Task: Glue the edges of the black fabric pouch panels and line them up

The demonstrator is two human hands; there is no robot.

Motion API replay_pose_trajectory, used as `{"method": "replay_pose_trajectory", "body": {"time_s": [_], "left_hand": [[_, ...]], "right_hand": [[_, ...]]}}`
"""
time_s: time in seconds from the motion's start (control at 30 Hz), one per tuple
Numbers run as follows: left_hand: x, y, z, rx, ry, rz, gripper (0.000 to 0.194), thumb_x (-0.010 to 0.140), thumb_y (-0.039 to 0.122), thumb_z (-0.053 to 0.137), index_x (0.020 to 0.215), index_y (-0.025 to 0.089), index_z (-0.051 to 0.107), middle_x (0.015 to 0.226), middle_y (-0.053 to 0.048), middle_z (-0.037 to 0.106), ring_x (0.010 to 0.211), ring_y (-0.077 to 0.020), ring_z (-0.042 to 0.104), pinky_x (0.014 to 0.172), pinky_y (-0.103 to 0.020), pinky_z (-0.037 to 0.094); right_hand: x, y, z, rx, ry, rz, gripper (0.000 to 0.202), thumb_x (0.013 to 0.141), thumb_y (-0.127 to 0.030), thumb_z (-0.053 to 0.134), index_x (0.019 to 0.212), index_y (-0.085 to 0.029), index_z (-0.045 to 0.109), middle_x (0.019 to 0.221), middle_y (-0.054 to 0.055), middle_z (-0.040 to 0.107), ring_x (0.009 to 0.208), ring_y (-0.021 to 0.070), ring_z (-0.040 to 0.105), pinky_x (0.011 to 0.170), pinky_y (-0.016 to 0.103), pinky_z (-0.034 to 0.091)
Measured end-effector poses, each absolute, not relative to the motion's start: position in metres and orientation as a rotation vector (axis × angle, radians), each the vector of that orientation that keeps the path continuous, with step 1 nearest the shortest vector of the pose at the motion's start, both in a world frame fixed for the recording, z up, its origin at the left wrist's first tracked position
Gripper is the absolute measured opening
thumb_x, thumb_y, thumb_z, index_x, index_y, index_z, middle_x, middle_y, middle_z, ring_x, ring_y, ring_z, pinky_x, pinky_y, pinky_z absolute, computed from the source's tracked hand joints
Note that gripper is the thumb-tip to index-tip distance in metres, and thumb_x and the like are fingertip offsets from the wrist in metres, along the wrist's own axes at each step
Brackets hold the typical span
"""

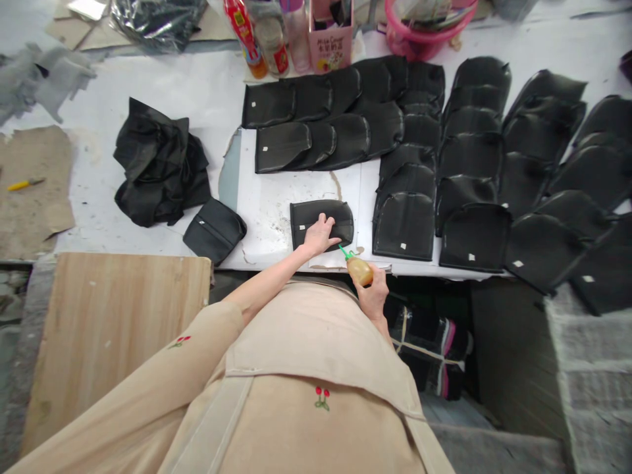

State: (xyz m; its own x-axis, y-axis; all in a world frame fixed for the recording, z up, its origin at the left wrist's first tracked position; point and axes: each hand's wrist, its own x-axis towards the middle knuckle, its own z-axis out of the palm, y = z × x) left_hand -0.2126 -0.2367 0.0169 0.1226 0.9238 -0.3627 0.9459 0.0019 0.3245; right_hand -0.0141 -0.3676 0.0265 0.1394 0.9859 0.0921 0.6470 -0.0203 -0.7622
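A black leather-look piece [301, 214] with one rounded end and a small white tag lies flat near the table's front edge. My left hand [320, 235] rests on it, fingers apart, pressing on its surface rather than gripping it. My right hand [374, 293] is closed around a squeeze bottle [359, 270] of yellowish liquid. The bottle's green nozzle [347, 252] points at the lower right edge of the piece; whether it touches cannot be made out. Just left, a similar black piece [215, 230] lies at an angle.
Rows of overlapping black pieces [407, 224] cover the right and back of the table. A crumpled black heap [160, 164] lies left. Behind stand a drink bottle [244, 36], a pink box [332, 49] and a pink basket [419, 43]. Below right is a tied bundle [419, 342].
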Motion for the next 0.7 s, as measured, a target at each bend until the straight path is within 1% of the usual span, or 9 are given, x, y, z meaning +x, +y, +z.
{"method": "replay_pose_trajectory", "body": {"time_s": [0.17,0.33,0.7], "left_hand": [[-0.215,-0.235,0.016,1.894,1.779,-0.02,0.052,0.083,0.046,0.076,0.122,0.02,0.055,0.126,-0.013,0.049,0.099,-0.0266,0.065,0.081,-0.033,0.05],[-0.217,-0.233,0.016,1.858,1.763,-0.01,0.051,0.083,0.044,0.077,0.123,0.02,0.055,0.126,-0.012,0.049,0.1,-0.0263,0.065,0.083,-0.034,0.05],[-0.22,-0.232,0.011,1.81,1.777,0.063,0.053,0.078,0.044,0.081,0.12,0.021,0.057,0.123,-0.011,0.05,0.095,-0.0254,0.064,0.081,-0.035,0.051]], "right_hand": [[-0.018,-0.369,0.023,-1.716,-1.602,0.679,0.045,0.089,-0.052,0.064,0.117,-0.018,0.062,0.101,0.011,0.067,0.092,0.0248,0.063,0.084,0.04,0.053],[-0.024,-0.369,0.021,-1.668,-1.635,0.707,0.042,0.089,-0.049,0.065,0.117,-0.018,0.062,0.1,0.01,0.067,0.092,0.0245,0.063,0.082,0.039,0.054],[-0.035,-0.368,0.014,-1.569,-1.767,0.731,0.041,0.091,-0.048,0.064,0.119,-0.019,0.061,0.096,0.009,0.066,0.087,0.0236,0.064,0.08,0.037,0.055]]}}
